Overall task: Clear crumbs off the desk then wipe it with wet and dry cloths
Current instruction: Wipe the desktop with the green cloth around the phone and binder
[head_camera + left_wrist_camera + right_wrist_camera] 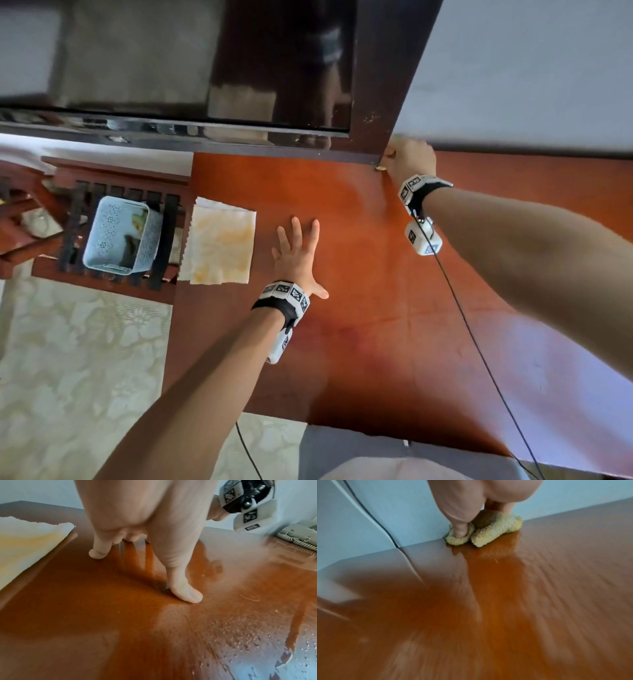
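Observation:
My right hand point(409, 159) grips a bunched yellow cloth point(489, 530) and presses it on the red-brown desk point(376, 325) at its far edge against the wall; in the head view the hand hides nearly all of the cloth. My left hand point(298, 250) lies flat with straight spread fingers on the desk, its thumb point(185, 592) and fingertips touching the wood. A second cloth point(219, 241), pale with yellow stains, lies spread flat at the desk's left edge, just left of that hand. Wet streaks and droplets point(240, 635) shine on the wood.
A dark TV screen point(171, 61) stands at the desk's back left. Left of the desk a pale blue plastic basket point(120, 236) sits on a slatted wooden rack. A black cable point(479, 342) runs from my right wrist across the desk. A corded phone point(298, 535) lies farther right.

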`<action>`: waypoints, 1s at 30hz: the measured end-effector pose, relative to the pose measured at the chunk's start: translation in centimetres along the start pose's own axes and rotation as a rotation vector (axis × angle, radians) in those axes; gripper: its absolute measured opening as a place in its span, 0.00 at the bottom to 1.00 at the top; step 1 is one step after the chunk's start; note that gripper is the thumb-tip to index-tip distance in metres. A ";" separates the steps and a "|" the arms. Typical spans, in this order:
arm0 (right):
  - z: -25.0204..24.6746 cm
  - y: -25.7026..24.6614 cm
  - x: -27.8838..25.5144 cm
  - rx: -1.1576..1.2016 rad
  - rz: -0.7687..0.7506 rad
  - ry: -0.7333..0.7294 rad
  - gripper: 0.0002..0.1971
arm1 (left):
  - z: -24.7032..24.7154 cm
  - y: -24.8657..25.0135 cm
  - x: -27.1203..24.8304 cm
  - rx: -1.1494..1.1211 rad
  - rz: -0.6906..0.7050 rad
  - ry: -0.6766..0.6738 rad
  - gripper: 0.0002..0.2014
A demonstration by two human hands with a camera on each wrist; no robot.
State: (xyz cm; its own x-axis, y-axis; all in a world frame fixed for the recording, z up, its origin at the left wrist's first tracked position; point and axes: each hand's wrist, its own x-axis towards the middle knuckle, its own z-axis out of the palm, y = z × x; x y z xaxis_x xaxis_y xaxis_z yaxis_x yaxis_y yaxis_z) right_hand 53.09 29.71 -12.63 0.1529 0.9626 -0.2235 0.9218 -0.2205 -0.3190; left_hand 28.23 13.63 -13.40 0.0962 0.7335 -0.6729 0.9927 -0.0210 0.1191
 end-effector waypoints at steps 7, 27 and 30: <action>1.4 -0.7 -4.3 -0.056 -0.096 -0.054 0.11 | -0.2 -0.1 -0.1 -0.006 -0.015 -0.020 0.81; 6.2 -1.8 -20.4 0.010 -0.198 -0.138 0.25 | 1.7 -6.6 -4.3 -0.015 -0.015 -0.001 0.80; 5.1 -3.3 -12.3 0.013 -0.087 -0.018 0.17 | 2.2 -6.8 -3.7 -0.046 0.001 0.027 0.80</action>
State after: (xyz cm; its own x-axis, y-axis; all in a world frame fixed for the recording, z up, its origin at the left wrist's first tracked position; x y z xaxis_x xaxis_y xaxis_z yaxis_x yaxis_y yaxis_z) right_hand 46.32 17.85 -13.55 0.0660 0.9752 -0.2111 0.9264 -0.1384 -0.3501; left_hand 21.28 9.56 -13.31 0.0942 0.7518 -0.6526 0.9881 0.0093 0.1534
